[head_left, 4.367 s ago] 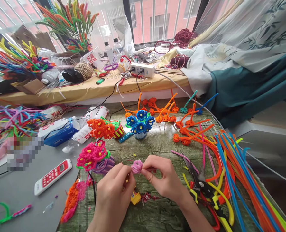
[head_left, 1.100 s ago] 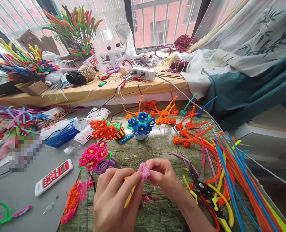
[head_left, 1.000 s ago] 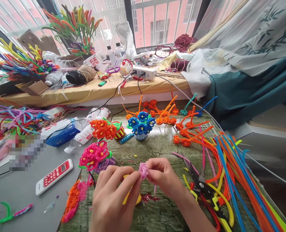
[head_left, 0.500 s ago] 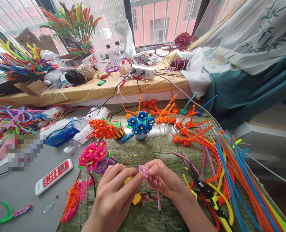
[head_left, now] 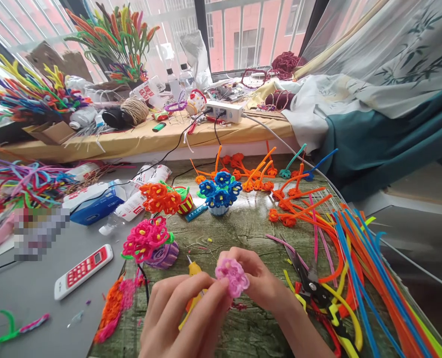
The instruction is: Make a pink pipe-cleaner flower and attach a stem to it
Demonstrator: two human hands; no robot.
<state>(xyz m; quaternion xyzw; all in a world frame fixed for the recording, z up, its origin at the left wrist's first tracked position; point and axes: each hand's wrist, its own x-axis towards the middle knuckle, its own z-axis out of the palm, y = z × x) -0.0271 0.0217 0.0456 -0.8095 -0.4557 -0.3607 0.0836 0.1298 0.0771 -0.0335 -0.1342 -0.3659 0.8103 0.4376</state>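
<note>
Between my hands is a small light pink pipe-cleaner flower [head_left: 232, 277], its looped petals facing up toward the camera. My left hand [head_left: 187, 313] pinches its lower left edge with thumb and fingertips. From behind and the right, my right hand [head_left: 260, 278] grips the flower, its fingertips partly hidden. A yellow glue gun [head_left: 194, 269] lies on the table, mostly covered by my left hand. Just beyond, to the left, stands a purple pot [head_left: 163, 254] with magenta flowers [head_left: 148, 239].
Black-and-yellow scissors [head_left: 312, 286] lie open to the right, beside long coloured pipe cleaners [head_left: 370, 268]. Orange flowers in a striped pot [head_left: 185, 201], blue flowers [head_left: 220, 190] and loose orange stems [head_left: 288, 217] stand or lie farther back. A red-and-white phone handset [head_left: 83, 272] is left.
The pink flower has turned to face the camera and looks fuller. Its hanging stem is no longer visible. My left hand has shifted right and down, uncovering more of the glue gun.
</note>
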